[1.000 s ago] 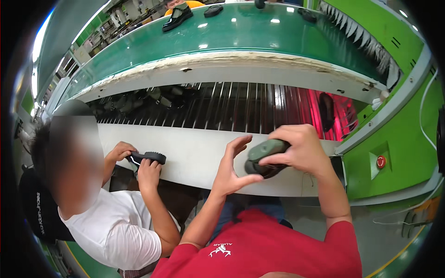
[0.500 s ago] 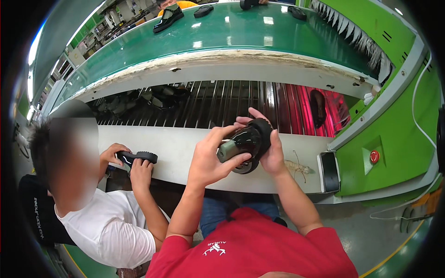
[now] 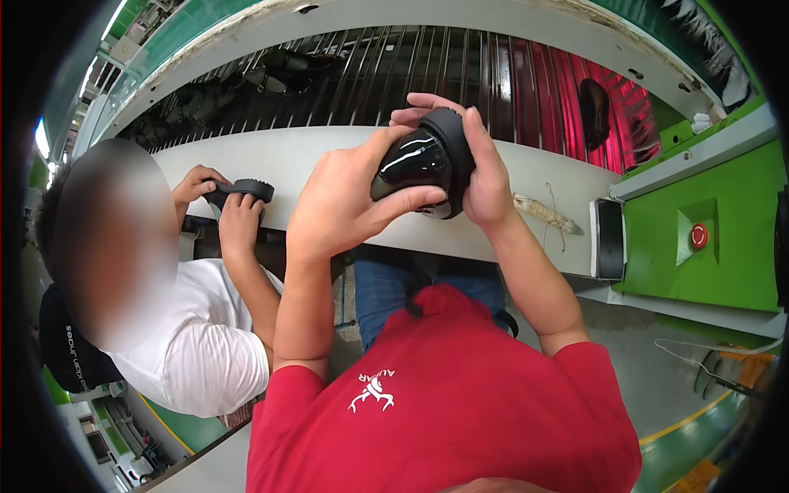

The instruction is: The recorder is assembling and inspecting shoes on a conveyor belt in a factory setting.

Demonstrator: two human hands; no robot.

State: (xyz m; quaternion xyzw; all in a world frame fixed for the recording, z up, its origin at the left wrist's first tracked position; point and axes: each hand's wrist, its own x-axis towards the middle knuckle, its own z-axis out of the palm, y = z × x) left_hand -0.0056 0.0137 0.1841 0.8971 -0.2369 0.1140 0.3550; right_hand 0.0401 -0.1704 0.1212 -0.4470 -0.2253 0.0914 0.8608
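Note:
A glossy black shoe (image 3: 413, 162) with a thick, ridged black sole (image 3: 454, 144) is held between my two hands above the pale ledge. My left hand (image 3: 341, 193) grips the upper, its thumb lying along the near side. On the right, my right hand (image 3: 488, 185) wraps the sole, with its fingers reaching over the far end. The shoe is tilted, sole toward the right. My left hand hides part of the upper.
To the left, a person in a white shirt (image 3: 197, 353) handles another black shoe (image 3: 256, 191). Beyond the white ledge (image 3: 304, 156) runs a roller conveyor (image 3: 386, 82) bearing several shoes, lit red at right. A twine bundle (image 3: 544, 214) lies near the green machine (image 3: 731, 197) with its red button (image 3: 699, 236).
My view has tilted downward, so the ledge and conveyor sit higher in the picture. The shoe has turned slightly in my hands, and its greyish-green part is now mostly covered.

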